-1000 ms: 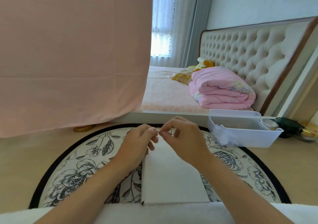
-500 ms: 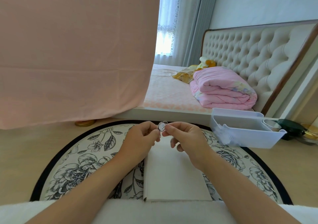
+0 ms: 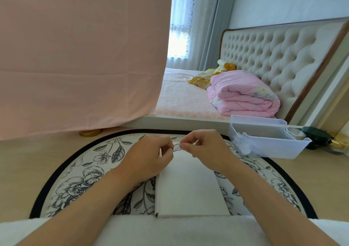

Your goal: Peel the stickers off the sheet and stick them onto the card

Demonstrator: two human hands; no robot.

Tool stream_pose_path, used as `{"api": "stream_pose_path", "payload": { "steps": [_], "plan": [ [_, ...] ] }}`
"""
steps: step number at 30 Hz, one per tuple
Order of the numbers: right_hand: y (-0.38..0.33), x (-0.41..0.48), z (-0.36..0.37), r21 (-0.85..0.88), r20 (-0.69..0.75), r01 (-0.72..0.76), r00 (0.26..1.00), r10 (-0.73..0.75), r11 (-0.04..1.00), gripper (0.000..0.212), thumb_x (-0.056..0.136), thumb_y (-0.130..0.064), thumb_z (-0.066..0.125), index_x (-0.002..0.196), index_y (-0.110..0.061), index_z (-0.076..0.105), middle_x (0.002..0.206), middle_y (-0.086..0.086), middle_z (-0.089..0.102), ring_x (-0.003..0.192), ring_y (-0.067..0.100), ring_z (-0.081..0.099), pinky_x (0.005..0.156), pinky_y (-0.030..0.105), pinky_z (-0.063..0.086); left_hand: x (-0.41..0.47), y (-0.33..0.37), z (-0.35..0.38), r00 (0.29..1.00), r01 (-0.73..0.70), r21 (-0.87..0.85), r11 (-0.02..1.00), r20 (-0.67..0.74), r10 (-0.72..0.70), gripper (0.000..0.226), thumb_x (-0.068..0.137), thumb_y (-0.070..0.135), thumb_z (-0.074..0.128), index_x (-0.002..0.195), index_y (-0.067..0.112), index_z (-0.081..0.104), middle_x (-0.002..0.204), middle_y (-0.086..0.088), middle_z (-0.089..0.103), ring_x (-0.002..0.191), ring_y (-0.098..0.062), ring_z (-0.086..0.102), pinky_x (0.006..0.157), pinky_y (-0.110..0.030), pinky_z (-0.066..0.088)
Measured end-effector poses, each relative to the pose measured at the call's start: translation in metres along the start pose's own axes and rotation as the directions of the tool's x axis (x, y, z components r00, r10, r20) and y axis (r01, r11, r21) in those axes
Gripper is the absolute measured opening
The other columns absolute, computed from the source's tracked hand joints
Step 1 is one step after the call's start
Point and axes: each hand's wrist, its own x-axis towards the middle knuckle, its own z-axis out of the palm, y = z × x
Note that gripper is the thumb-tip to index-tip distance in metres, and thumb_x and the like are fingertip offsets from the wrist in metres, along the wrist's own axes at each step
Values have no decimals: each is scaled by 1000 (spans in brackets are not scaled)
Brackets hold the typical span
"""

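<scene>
Sticker [image 3: 176,147] design perhaps too small.

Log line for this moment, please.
hands: left and right pinch small sticker | above far end of white card | not yet stuck

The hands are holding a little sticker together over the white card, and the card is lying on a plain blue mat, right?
Not quite. The mat is not plain blue: the head view shows it white with black-and-grey flowers and a black rim. The rest holds: the left hand and right hand pinch a little sticker together over the white card.
</scene>
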Motion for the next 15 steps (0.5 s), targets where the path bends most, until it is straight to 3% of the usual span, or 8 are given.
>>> {"api": "stream_pose_path", "payload": {
  "steps": [5, 8, 10, 13, 15],
  "plan": [
    [2, 0, -2, 2, 63, -6, 998, 5, 1000, 15, 81, -24, 83, 90, -34, 75, 76, -10, 72, 57, 4, 53, 68, 28, 53, 0, -2, -2, 999, -48, 122, 991, -7, 50, 12, 91, 31, 57, 79, 30, 59, 74, 17, 58, 77, 1, 50, 55, -19, 30],
    [3, -1, 0, -100, 49, 23, 999, -18, 995, 8, 83, -27, 79, 79, -33, 77, 72, -21, 69, 54, 0, 51, 60, 17, 45, 0, -2, -2, 998, -63, 156, 986, -5, 64, 12, 92, 33, 56, 80, 32, 59, 78, 18, 56, 81, 3, 48, 58, -19, 29],
    [4, 0, 0, -136, 4, 20, 1000, -20, 991, 10, 84, -29, 78, 75, -33, 75, 73, -24, 66, 55, 0, 53, 63, 18, 44, 2, -2, -2, 1000, -29, 166, 986, -2, 30, 9, 95, 38, 54, 93, 37, 63, 88, 20, 58, 86, 1, 47, 63, -21, 33],
    [5, 4, -9, -102, -74, -22, 997, 15, 995, 10, 86, -23, 76, 77, -28, 75, 63, -23, 66, 53, -2, 57, 60, 18, 45, 4, -6, 3, 999, -10, 182, 983, 36, 3, 35, 98, 43, 51, 130, 33, 59, 124, 19, 56, 116, 0, 44, 88, -24, 43],
    [3, 7, -15, 13, -96, -71, 993, 72, 997, 10, 87, -16, 75, 78, -20, 76, 59, -15, 67, 49, 3, 57, 48, 14, 42, 4, -10, 6, 996, 12, 145, 989, 89, -25, 49, 96, 47, 53, 141, 28, 51, 142, 16, 46, 134, -2, 34, 111, -32, 37]
  ]
}}
